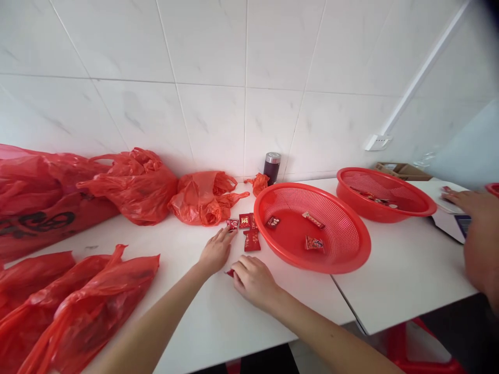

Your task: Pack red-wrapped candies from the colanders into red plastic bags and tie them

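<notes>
My left hand (pixel 215 252) lies flat on the white table (pixel 202 322), fingers stretched toward a small red sweet packet (pixel 232 224). My right hand (pixel 253 280) rests beside it with fingers curled over a small red packet (pixel 230 272) that only peeks out. More red packets (pixel 251 240) lie just ahead, next to the near red mesh basket (pixel 339 259), which holds three wrapped sweets (pixel 314 243).
Several red plastic bags (pixel 136 182) lie along the wall and at the left front. A dark flask (pixel 272 167) stands by the wall. A second red basket (pixel 390 208) sits farther right. Another person's hand (pixel 473 208) reaches over a scale at the right edge.
</notes>
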The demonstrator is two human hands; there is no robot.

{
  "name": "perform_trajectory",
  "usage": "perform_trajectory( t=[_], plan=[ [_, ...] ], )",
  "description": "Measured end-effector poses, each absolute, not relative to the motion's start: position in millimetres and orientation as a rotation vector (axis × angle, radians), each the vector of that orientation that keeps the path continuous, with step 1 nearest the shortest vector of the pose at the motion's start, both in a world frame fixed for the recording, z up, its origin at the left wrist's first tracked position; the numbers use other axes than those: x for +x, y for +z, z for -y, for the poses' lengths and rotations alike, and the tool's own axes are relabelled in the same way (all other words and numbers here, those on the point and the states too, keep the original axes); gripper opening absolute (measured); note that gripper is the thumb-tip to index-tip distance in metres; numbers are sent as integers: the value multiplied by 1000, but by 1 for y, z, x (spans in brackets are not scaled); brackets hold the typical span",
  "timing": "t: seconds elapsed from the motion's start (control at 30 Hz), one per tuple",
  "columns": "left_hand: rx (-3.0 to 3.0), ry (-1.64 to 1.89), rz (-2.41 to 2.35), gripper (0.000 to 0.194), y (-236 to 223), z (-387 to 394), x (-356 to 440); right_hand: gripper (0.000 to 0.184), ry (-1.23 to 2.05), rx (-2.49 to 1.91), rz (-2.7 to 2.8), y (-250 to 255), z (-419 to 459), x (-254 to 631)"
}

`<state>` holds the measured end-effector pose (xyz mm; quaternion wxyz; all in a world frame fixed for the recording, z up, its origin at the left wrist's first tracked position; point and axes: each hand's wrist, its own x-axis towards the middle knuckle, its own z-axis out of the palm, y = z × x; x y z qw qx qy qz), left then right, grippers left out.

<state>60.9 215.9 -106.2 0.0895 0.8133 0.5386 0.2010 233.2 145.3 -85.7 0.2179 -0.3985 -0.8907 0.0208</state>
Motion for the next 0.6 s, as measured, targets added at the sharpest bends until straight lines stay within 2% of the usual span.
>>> perform_trajectory(
  t=[0.1, 0.23, 0.3, 0.37, 0.53, 0.6],
  plan=[
    [2436, 615, -1595, 44, -120, -225, 68, 18, 180, -1016, 2182, -45, -142, 264],
    [2445, 646, -1576, 45, -117, -225, 70, 22, -43, -1170, 1928, 9, -152, 319],
    [2445, 693, -1581, 47, -106, -224, 72, 24, -82, -1350, 1971, 21, -162, 343],
    [2445, 751, -1587, 45, -93, -225, 79, 25, 22, -1484, 2057, 26, -176, 360],
    [2492, 707, -1558, 37, -77, -231, 108, 26, 154, -1568, 2152, 48, -259, 355],
    [2513, 631, -1569, 45, -83, -234, 119, 29, 184, -1650, 2254, 57, -310, 340]
  ],
)
